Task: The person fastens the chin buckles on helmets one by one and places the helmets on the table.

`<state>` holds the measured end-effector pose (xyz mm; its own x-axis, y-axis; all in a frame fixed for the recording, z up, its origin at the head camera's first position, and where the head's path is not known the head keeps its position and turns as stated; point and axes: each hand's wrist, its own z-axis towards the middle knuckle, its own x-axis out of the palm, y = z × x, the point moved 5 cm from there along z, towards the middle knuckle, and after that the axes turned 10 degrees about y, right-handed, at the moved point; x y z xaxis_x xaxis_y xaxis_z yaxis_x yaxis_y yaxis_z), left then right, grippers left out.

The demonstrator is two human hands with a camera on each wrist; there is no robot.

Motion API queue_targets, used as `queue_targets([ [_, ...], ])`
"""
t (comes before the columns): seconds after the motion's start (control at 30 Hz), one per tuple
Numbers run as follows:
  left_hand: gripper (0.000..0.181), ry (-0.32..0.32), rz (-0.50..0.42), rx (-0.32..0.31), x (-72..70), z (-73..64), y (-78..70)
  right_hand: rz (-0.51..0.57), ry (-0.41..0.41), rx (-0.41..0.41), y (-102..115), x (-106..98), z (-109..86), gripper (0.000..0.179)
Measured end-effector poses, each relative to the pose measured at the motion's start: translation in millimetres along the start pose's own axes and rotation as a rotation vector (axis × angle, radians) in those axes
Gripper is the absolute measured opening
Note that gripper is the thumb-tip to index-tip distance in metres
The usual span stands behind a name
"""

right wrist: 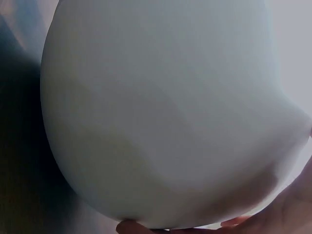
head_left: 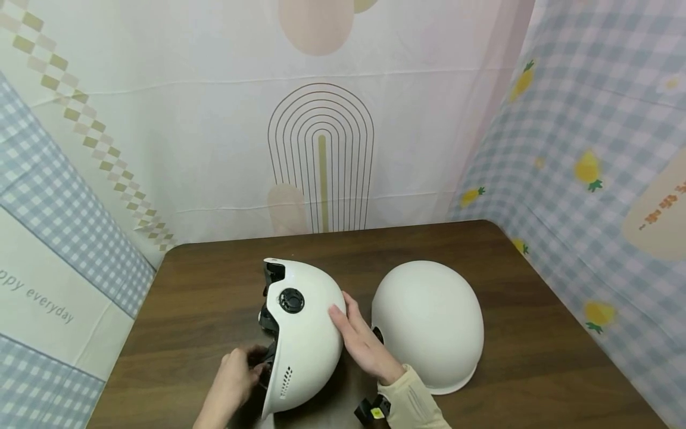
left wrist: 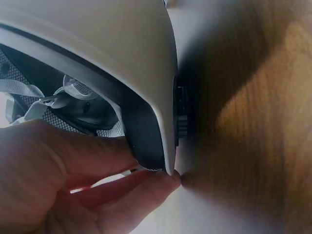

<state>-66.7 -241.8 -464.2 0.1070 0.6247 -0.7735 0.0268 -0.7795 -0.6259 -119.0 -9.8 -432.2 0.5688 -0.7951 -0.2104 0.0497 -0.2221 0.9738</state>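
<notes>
A white helmet lies tipped on its side, its opening facing left, with a round black vent on the upper side and small slots lower down. At its lower left, my left hand pinches the black-lined rim, thumb inside and fingers outside. Grey straps and padding show inside the opening. From the right, my right hand rests on the rounded crown with its fingers extended along the shell. In the right wrist view the smooth white shell fills most of the picture.
A second white helmet sits dome up close to my right forearm. Both helmets are on a dark brown wooden table with rounded far corners. Patterned cloth hangs behind it and along both sides.
</notes>
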Motion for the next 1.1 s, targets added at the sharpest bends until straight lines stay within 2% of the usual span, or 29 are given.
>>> queue_targets([
  [0.1,0.018,-0.008,-0.006,-0.057,0.6,-0.8,2.5,0.026,0.004,-0.015,1,0,-0.9,0.072],
  [0.23,0.013,-0.003,0.004,-0.073,0.7,-1.8,4.5,0.044,0.006,-0.025,1,0,-1.0,0.07],
  [0.43,0.012,0.043,-0.008,-0.125,2.7,-3.2,7.0,0.06,0.006,-0.016,0,-1,-1.4,0.072],
  [0.83,0.011,0.032,-0.051,-0.108,8.4,-0.2,1.9,0.076,0.0,-0.071,2,-7,-3.1,0.071],
  [0.97,0.013,0.057,-0.088,-0.095,11.6,1.2,-1.6,0.071,-0.017,-0.074,4,-9,-4.8,0.07],
  [1.1,0.013,0.094,-0.126,-0.053,15.5,3.0,-6.1,0.051,-0.036,-0.084,8,-11,-6.5,0.07],
])
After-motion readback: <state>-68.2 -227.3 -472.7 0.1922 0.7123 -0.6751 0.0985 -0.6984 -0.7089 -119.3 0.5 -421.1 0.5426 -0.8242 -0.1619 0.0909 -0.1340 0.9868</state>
